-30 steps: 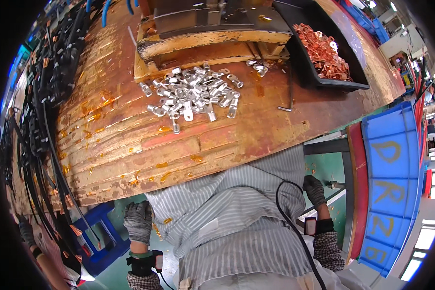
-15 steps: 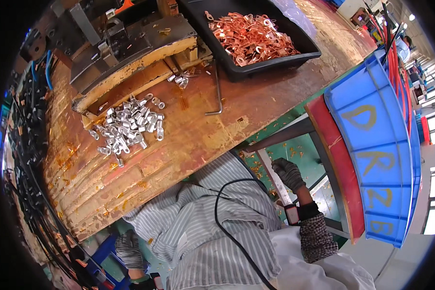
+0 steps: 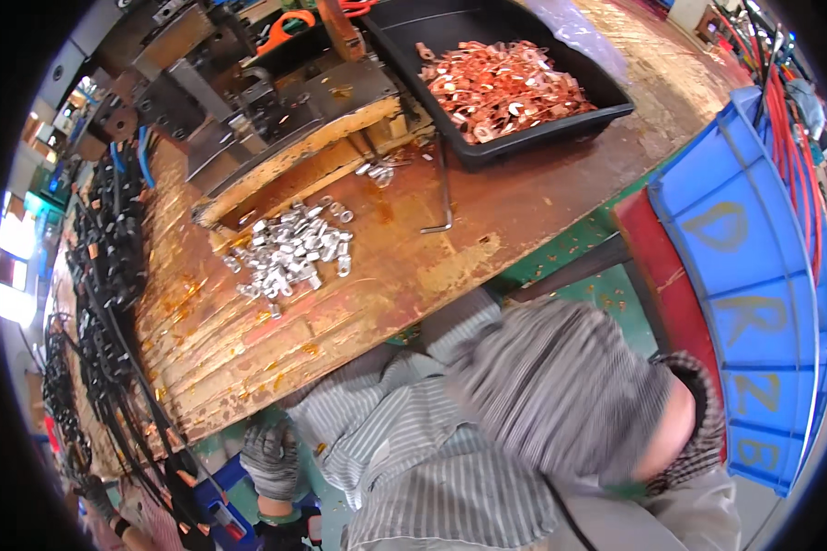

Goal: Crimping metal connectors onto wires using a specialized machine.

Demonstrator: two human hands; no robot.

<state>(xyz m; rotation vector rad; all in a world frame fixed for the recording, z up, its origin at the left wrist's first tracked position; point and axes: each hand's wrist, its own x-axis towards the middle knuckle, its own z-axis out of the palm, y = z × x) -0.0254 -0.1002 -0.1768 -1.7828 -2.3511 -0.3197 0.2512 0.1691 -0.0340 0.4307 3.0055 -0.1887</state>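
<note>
My right hand (image 3: 560,386), in a grey striped knit glove, is raised close to the head view over my lap. It is smeared by motion and its fingers cannot be made out. Low beside the table's front edge hangs my left hand (image 3: 271,459), also gloved, its fingers loosely bent and apart with nothing visible in them. On the worn wooden table (image 3: 404,303) lies a loose pile of silver cable lugs (image 3: 294,248). A few more silver lugs (image 3: 377,172) sit by the press fixture (image 3: 294,151). Neither hand touches the lugs.
A black tray (image 3: 515,147) holds many copper terminals (image 3: 505,92). An L-shaped hex key (image 3: 446,193) lies beside it. Black cables (image 3: 110,257) hang at the left, near another person's arm (image 3: 110,510). A blue bin (image 3: 735,248) stands at the right.
My right hand has come up from beside my lap toward the head view and now looks much larger. My left hand stays low. The view has shifted, so the table sits further right and lower.
</note>
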